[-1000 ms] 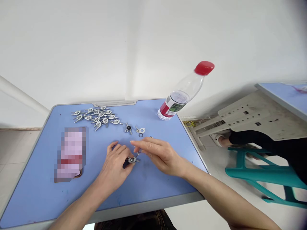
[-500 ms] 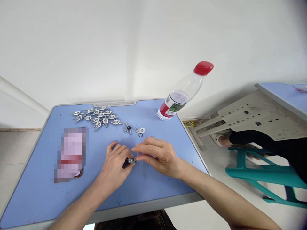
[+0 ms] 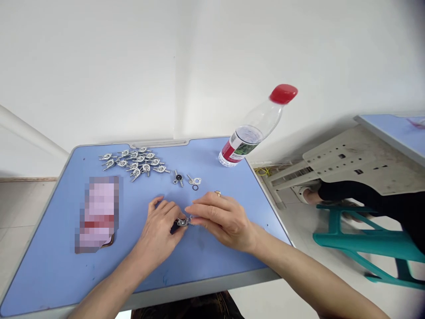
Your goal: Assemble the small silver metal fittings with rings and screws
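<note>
My left hand [image 3: 158,230] pinches a small silver metal fitting [image 3: 183,221] with a black ring just above the blue desk [image 3: 59,270]. My right hand [image 3: 223,218] meets it from the right, fingertips closed on the same fitting. Farther back lie a single assembled fitting [image 3: 178,178], a bare metal piece [image 3: 194,180] with a loose black ring [image 3: 195,187], and a small brass-coloured part [image 3: 218,193] by my right knuckles. A pile of several finished fittings [image 3: 134,161] sits at the back left.
A clear water bottle with a red cap [image 3: 254,127] stands at the desk's back right corner. A blurred pink packet [image 3: 98,212] lies at left. Beside the desk are a teal stool [image 3: 361,248], another person's leg [image 3: 361,197] and a second desk [image 3: 392,137].
My right hand has dropped and closed in on the fitting held by my left hand. The brass-coloured part near its knuckles is now plainly visible. My left hand has stayed put.
</note>
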Available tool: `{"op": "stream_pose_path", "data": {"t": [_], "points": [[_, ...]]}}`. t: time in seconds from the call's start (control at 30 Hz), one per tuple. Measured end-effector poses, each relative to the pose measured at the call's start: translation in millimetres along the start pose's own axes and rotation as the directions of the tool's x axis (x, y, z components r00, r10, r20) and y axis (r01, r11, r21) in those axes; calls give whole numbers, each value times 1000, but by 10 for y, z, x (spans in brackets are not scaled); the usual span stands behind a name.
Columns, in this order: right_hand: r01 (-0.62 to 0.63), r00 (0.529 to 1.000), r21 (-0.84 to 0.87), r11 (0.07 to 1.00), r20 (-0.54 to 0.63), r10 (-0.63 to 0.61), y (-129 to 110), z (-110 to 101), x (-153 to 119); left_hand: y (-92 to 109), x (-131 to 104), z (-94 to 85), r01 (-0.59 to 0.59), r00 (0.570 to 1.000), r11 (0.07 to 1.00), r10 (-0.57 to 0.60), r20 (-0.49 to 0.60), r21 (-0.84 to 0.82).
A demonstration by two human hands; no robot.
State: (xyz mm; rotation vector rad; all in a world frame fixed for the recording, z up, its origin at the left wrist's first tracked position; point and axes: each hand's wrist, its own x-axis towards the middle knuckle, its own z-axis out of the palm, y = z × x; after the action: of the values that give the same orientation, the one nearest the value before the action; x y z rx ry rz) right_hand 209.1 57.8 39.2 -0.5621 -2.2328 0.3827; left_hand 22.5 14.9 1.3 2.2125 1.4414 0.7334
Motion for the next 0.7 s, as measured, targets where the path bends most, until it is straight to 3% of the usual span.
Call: {"op": "stream_pose_path", "data": {"t": [0.33, 0.5, 0.7], "points": [[32, 999, -25, 999, -25, -33, 0, 3, -13, -11, 0, 6, 1, 1000, 1000, -1, 4, 4], [18, 998, -15, 1000, 62, -17, 22, 3, -18, -26, -3, 15, 0, 1000, 1000, 0, -2, 1], [9, 1000, 26, 1000, 27, -10, 10, 3, 10, -22, -3, 14, -10, 1000, 1000, 10, -3, 8]]}}
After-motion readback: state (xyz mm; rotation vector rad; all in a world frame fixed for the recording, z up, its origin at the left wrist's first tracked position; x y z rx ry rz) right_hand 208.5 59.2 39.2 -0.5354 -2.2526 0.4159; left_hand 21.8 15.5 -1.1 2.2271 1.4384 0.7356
